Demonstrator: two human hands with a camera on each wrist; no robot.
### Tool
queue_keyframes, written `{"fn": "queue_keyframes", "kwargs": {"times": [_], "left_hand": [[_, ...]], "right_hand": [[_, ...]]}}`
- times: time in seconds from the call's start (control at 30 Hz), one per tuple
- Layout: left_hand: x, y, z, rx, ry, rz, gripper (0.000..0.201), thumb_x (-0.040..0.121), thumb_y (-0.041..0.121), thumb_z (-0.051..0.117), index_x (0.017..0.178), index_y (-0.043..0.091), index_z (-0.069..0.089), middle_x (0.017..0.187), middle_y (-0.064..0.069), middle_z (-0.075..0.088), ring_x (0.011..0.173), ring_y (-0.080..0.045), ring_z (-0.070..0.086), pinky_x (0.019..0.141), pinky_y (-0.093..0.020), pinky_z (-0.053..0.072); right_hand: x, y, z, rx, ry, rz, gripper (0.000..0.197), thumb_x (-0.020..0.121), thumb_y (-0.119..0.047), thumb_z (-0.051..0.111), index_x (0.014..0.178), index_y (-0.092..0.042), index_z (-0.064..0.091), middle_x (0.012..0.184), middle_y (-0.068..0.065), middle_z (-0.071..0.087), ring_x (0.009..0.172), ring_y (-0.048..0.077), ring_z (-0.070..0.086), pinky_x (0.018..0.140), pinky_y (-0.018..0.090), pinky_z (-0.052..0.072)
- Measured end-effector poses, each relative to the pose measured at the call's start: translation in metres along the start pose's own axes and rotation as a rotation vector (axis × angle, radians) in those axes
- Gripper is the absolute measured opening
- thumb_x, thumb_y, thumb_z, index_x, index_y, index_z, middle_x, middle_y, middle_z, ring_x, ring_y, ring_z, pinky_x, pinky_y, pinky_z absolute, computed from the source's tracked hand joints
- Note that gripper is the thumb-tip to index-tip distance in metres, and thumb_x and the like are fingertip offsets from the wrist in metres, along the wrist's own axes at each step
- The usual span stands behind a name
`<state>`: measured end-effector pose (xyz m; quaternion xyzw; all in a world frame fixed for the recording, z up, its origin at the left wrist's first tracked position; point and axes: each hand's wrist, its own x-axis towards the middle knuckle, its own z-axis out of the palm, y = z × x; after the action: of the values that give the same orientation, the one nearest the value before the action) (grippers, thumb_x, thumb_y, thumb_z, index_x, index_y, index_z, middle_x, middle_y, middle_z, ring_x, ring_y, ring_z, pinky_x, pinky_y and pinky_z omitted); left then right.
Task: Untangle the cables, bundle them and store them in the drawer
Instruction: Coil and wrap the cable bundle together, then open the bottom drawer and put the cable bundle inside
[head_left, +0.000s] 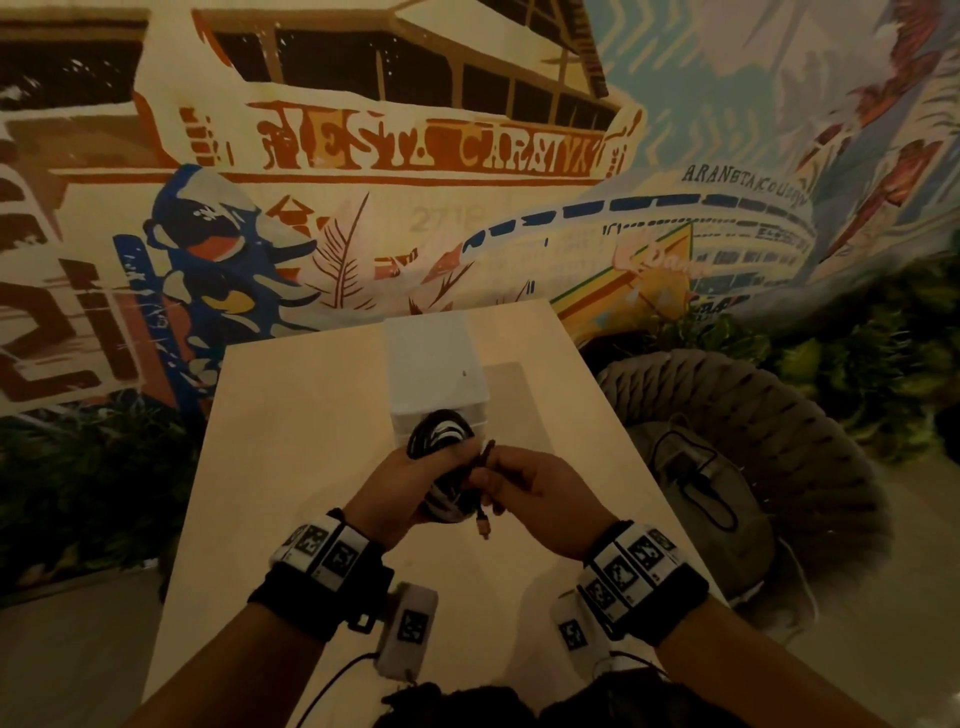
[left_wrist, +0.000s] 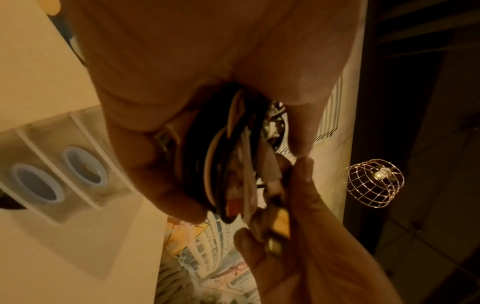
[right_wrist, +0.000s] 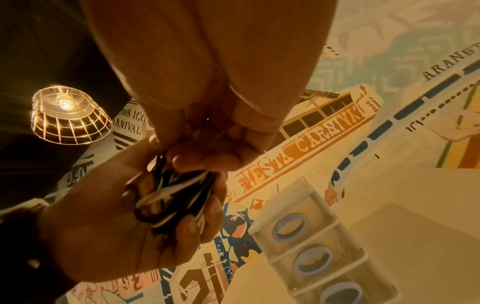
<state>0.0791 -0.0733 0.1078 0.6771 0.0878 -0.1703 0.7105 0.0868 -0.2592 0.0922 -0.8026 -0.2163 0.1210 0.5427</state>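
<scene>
A painted mural (head_left: 363, 156) fills the upper frame. Below it, the pale bench (head_left: 291, 415) carries a white drawer unit (head_left: 436, 364). At centre, the coiled cables (head_left: 441, 431) are clamped in the left grip (head_left: 400, 483); a loose cable end (head_left: 480, 483) is pinched by the right grip (head_left: 535, 488).

The cables (head_left: 441, 441) look like smooth rubbery plastic, some black and some white, with a slight gloss. One loose end carries a small metal plug (head_left: 484, 530). The drawer unit (head_left: 441, 374) is translucent matt plastic with blue plastic rings. The surface (head_left: 291, 415) is pale, smooth and matt.
</scene>
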Motion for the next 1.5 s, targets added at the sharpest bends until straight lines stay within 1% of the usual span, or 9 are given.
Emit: {"fn": "queue_keyframes", "kwargs": {"times": [0.17,0.3,0.47,0.7,0.87,1.07,1.2,1.3,1.5], "left_hand": [[-0.004,-0.001,0.004,-0.087,-0.16,-0.015,0.043,0.072,0.046,0.085,0.11,0.028,0.075,0.117,-0.021,0.07,0.107,-0.044,0.067,0.093,-0.06,0.054],[-0.004,-0.002,-0.008,-0.056,-0.279,0.015,0.042,0.08,0.011,0.08,0.119,0.006,0.065,0.108,-0.021,0.067,0.1,-0.038,0.065,0.095,-0.055,0.053],[-0.008,0.002,-0.022,0.034,-0.348,0.075,0.044,0.084,-0.009,0.071,0.126,-0.002,0.059,0.118,-0.028,0.066,0.11,-0.044,0.063,0.096,-0.056,0.051],[-0.015,0.006,-0.034,0.167,-0.184,0.156,0.045,0.07,0.012,0.081,0.113,0.018,0.069,0.104,-0.006,0.075,0.101,-0.024,0.071,0.095,-0.05,0.055],[-0.021,-0.002,-0.038,0.029,-0.294,0.122,0.055,0.078,0.007,0.08,0.129,0.008,0.059,0.116,-0.02,0.07,0.11,-0.04,0.067,0.093,-0.052,0.055],[-0.025,-0.005,-0.038,0.048,-0.157,0.118,0.039,0.074,0.015,0.084,0.111,0.015,0.071,0.112,-0.015,0.073,0.108,-0.034,0.068,0.095,-0.049,0.056],[-0.026,-0.004,-0.055,0.474,-0.089,0.272,0.009,0.086,0.023,0.078,0.089,0.029,0.072,0.082,-0.002,0.074,0.078,-0.017,0.071,0.077,-0.036,0.058],[-0.02,-0.005,-0.07,0.765,0.007,0.355,0.023,0.09,0.027,0.073,0.087,0.043,0.058,0.072,0.01,0.065,0.065,-0.005,0.061,0.066,-0.025,0.047],[0.025,0.001,-0.098,0.902,0.235,0.362,0.022,0.091,0.024,0.071,0.11,0.019,0.061,0.09,0.005,0.061,0.084,-0.024,0.06,0.074,-0.03,0.041]], "right_hand": [[0.008,-0.002,0.002,-0.215,0.25,-0.124,0.013,0.08,-0.031,0.078,0.075,-0.025,0.067,0.07,-0.015,0.062,0.067,-0.001,0.06,0.062,0.014,0.045],[0.011,-0.009,0.003,-0.176,0.354,-0.075,0.05,0.067,-0.041,0.086,0.073,-0.022,0.04,0.06,-0.006,0.042,0.052,0.008,0.035,0.05,0.023,0.034],[0.013,-0.019,0.003,0.148,0.222,0.018,0.034,0.075,-0.029,0.086,0.091,-0.016,0.059,0.065,0.008,0.066,0.054,0.02,0.066,0.056,0.029,0.055],[0.012,-0.004,0.008,0.24,0.228,-0.079,0.003,0.089,-0.013,0.074,0.09,-0.011,0.072,0.084,0.004,0.072,0.077,0.023,0.071,0.075,0.037,0.06],[0.008,-0.01,0.017,0.351,0.217,-0.13,0.006,0.083,-0.004,0.077,0.085,-0.007,0.073,0.083,0.005,0.074,0.077,0.025,0.07,0.074,0.033,0.058],[0.007,-0.011,0.03,0.244,0.294,-0.13,0.008,0.082,-0.014,0.079,0.086,-0.021,0.075,0.087,0.003,0.074,0.084,0.024,0.071,0.079,0.039,0.059],[0.004,-0.005,0.037,0.071,0.244,-0.024,0.005,0.092,-0.027,0.071,0.094,-0.024,0.069,0.086,-0.007,0.07,0.073,0.014,0.067,0.072,0.027,0.057],[-0.005,0.015,0.044,0.022,0.195,0.144,0.008,0.096,-0.035,0.064,0.099,-0.029,0.065,0.088,-0.004,0.069,0.069,0.014,0.068,0.071,0.029,0.058],[-0.026,0.085,0.064,0.151,0.14,0.483,0.017,0.098,-0.034,0.061,0.1,-0.018,0.068,0.091,0.006,0.071,0.069,0.02,0.07,0.071,0.038,0.06]]}}
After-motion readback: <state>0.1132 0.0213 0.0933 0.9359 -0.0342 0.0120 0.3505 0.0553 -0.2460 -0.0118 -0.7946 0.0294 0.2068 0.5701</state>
